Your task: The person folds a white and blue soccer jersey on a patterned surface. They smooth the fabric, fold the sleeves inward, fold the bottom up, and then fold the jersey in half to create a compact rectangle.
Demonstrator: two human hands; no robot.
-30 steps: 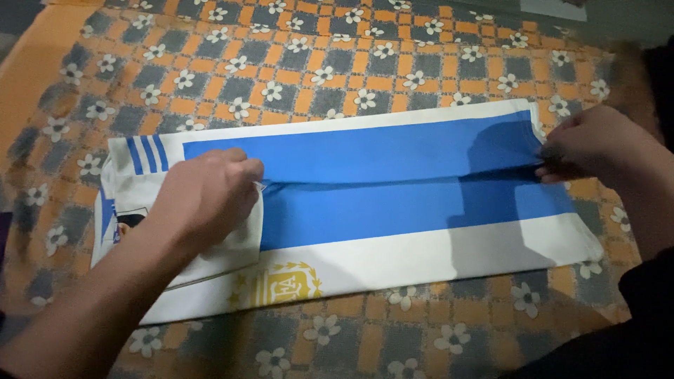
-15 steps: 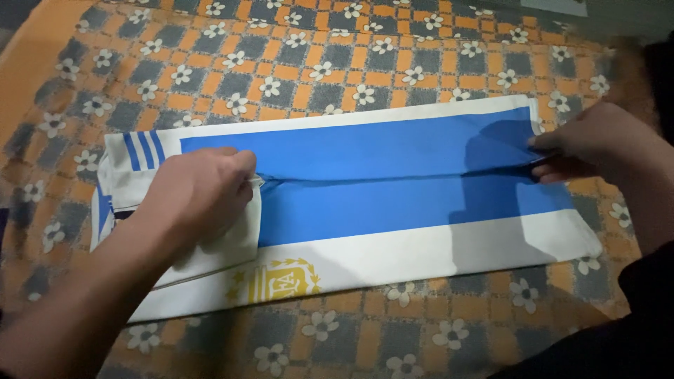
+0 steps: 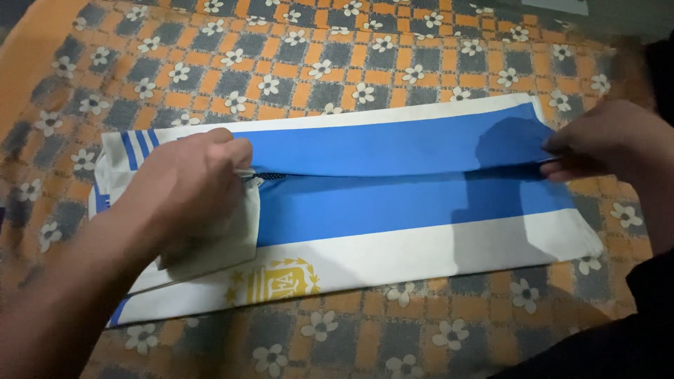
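Note:
A blue and white striped sports shirt (image 3: 393, 203) lies flat and partly folded on a patterned cloth, with a gold crest (image 3: 277, 281) near its front edge. My left hand (image 3: 189, 189) rests on the shirt's left part and pinches the edge of a folded-over flap at its middle seam. My right hand (image 3: 611, 144) grips the same folded edge at the shirt's right end. The flap's fold line runs straight between both hands. A white sleeve piece (image 3: 225, 242) sticks out from under my left hand.
The shirt lies on an orange and grey checked bedspread (image 3: 337, 63) with white flowers, which reaches all edges of the view. A plain orange band (image 3: 28, 56) runs along its far left. A dark sleeve (image 3: 632, 330) fills the lower right corner.
Both hands have stayed on the folded edge. The view has shifted slightly; the flap lies a little flatter along the middle seam.

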